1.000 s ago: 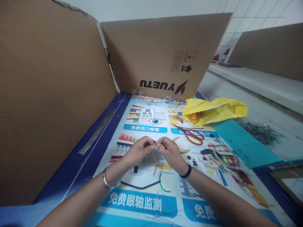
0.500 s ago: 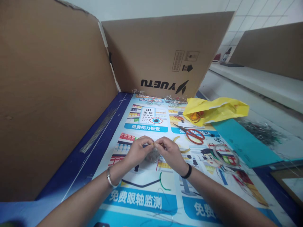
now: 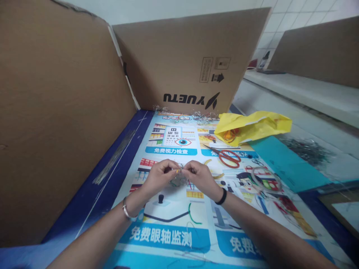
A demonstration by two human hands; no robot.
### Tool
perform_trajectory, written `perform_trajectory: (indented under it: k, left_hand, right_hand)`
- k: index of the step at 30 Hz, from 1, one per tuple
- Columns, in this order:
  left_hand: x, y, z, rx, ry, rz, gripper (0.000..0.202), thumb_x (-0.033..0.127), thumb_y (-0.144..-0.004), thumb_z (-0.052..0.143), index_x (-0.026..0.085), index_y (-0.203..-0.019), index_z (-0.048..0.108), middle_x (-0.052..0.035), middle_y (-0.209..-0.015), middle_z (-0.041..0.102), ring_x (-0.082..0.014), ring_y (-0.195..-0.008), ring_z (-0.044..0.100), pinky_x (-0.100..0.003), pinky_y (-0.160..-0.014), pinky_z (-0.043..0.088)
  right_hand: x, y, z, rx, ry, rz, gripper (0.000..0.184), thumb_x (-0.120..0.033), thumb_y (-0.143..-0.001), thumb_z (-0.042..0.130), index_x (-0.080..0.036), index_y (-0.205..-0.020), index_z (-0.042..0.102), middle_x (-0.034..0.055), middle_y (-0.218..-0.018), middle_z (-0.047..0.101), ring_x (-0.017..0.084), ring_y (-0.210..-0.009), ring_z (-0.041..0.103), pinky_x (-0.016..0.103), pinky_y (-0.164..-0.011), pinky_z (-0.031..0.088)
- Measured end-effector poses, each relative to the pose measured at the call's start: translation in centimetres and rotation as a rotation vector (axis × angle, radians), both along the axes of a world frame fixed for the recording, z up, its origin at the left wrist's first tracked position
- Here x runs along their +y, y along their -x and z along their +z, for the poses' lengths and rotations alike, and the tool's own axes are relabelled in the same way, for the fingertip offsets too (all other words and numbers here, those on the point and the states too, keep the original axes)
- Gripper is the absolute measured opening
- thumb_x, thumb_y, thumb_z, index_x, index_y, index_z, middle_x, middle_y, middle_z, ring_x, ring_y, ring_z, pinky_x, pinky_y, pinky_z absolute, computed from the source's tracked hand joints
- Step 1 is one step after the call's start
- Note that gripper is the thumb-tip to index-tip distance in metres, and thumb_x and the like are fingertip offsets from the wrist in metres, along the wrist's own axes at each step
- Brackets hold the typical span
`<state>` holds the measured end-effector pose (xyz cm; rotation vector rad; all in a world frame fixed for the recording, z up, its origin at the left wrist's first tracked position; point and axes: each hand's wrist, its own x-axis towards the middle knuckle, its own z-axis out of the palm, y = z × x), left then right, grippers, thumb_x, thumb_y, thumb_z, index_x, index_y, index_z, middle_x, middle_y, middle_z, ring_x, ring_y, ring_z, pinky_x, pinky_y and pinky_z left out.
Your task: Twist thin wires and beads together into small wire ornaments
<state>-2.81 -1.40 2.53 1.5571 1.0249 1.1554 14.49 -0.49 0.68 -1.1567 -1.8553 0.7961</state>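
Right fingers (image 3: 188, 174) have parted slightly from left fingers (image 3: 169, 174) pinching a yellow bit (image 3: 177, 171).

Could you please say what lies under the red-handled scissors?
The printed poster is beneath the scissors, its blue caption bar partly in view there; any print directly under them is hidden.

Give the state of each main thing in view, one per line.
Left hand: pinched on small yellow piece
Right hand: fingers closed, contents unclear
Wire tangle: bunched, partly hidden
Scissors: lying down, blade opening unclear
Yellow bag: lying, mouth open
Thin wires: straight, lying together
Cardboard panel: upright, print inverted
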Motion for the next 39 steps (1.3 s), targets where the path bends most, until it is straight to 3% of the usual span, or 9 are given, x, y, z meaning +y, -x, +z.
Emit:
perform_trajectory:
  k: [3, 8, 11, 17, 22, 27, 34, 39]
  left_hand:
    - [0.0, 0.2, 0.1, -0.147, 0.172, -0.079, 0.011, 0.022, -0.074, 0.065, 0.015, -0.072, 0.057, -0.0035, -0.081, 0.066, -0.0108, -0.066, 0.056, -0.023, -0.059, 0.042]
    - [0.3, 0.8, 0.3, -0.232, 0.316, -0.150, 0.015, 0.026, -0.077, 0.064, 0.015, -0.076, 0.053, -0.0026, -0.083, 0.066, -0.0042, -0.051, 0.044, -0.018, -0.048, 0.031]
    - [0.4, 0.8, 0.4, -0.233, 0.348, -0.189, 0.018, 0.029, -0.077, 0.063, 0.015, -0.077, 0.053, -0.0005, -0.077, 0.063, -0.0015, -0.043, 0.031, -0.018, -0.042, 0.020]
    - [0.3, 0.5, 0.6, -0.143, 0.378, -0.124, 0.015, 0.028, -0.075, 0.065, 0.015, -0.075, 0.057, 0.0075, -0.047, 0.041, -0.0037, -0.042, 0.032, -0.019, -0.043, 0.020]
    - [0.1, 0.4, 1.1, -0.169, 0.388, -0.094, 0.018, 0.027, -0.072, 0.068, 0.017, -0.073, 0.053, 0.0082, -0.046, 0.042, -0.0039, -0.041, 0.034, -0.018, -0.041, 0.021]
    - [0.0, 0.5, 1.3, -0.187, 0.399, -0.131, 0.021, 0.028, -0.071, 0.068, 0.017, -0.071, 0.050, 0.0079, -0.051, 0.043, -0.0023, -0.039, 0.033, -0.017, -0.039, 0.021]
    - [-0.1, 0.5, 2.2, 0.030, 0.346, -0.151, 0.015, 0.027, -0.072, 0.063, 0.014, -0.072, 0.055, 0.0062, -0.056, 0.047, -0.0040, -0.043, 0.042, -0.018, -0.042, 0.030]
    - [-0.4, 0.5, 2.7, 0.288, 0.198, -0.126, 0.006, 0.018, -0.073, 0.055, 0.015, -0.071, 0.060, 0.0046, -0.056, 0.053, -0.0073, -0.050, 0.047, -0.020, -0.051, 0.036]
  right_hand:
    - [0.2, -0.1, -0.2, 0.008, 0.009, 0.045, 0.012, -0.019, -0.078, 0.057, -0.018, -0.066, 0.055, -0.0029, -0.062, 0.055, 0.010, -0.058, 0.050, 0.020, -0.053, 0.039]
    - [0.2, -0.2, 0.4, -0.007, -0.107, 0.095, 0.010, -0.012, -0.078, 0.053, -0.019, -0.072, 0.057, -0.0015, -0.069, 0.057, 0.011, -0.063, 0.052, 0.023, -0.059, 0.041]
    - [0.0, -0.3, 1.1, -0.036, -0.171, 0.078, 0.010, -0.012, -0.079, 0.054, -0.019, -0.072, 0.058, -0.0006, -0.068, 0.057, 0.011, -0.064, 0.053, 0.023, -0.059, 0.041]
    - [-0.2, -0.3, 1.7, -0.096, -0.255, 0.084, 0.016, -0.017, -0.078, 0.060, -0.018, -0.064, 0.053, -0.0015, -0.063, 0.052, 0.010, -0.058, 0.049, 0.022, -0.053, 0.038]
    - [-0.1, -0.4, 1.8, -0.080, -0.263, 0.156, 0.010, -0.010, -0.078, 0.055, -0.018, -0.071, 0.056, -0.0003, -0.068, 0.055, 0.011, -0.062, 0.052, 0.022, -0.057, 0.041]
    - [-0.1, -0.7, 2.3, -0.140, -0.358, 0.131, 0.011, -0.013, -0.080, 0.055, -0.018, -0.070, 0.056, 0.0008, -0.068, 0.056, 0.011, -0.062, 0.052, 0.022, -0.055, 0.041]
    - [-0.4, -0.8, 2.5, -0.258, -0.549, 0.186, 0.012, -0.016, -0.087, 0.047, -0.017, -0.080, 0.057, 0.0051, -0.076, 0.060, 0.015, -0.072, 0.057, 0.026, -0.062, 0.045]
    - [-0.9, -0.5, 2.7, -0.305, -0.624, 0.168, 0.013, -0.015, -0.086, 0.046, -0.017, -0.078, 0.056, 0.0056, -0.074, 0.061, 0.015, -0.070, 0.056, 0.026, -0.062, 0.045]
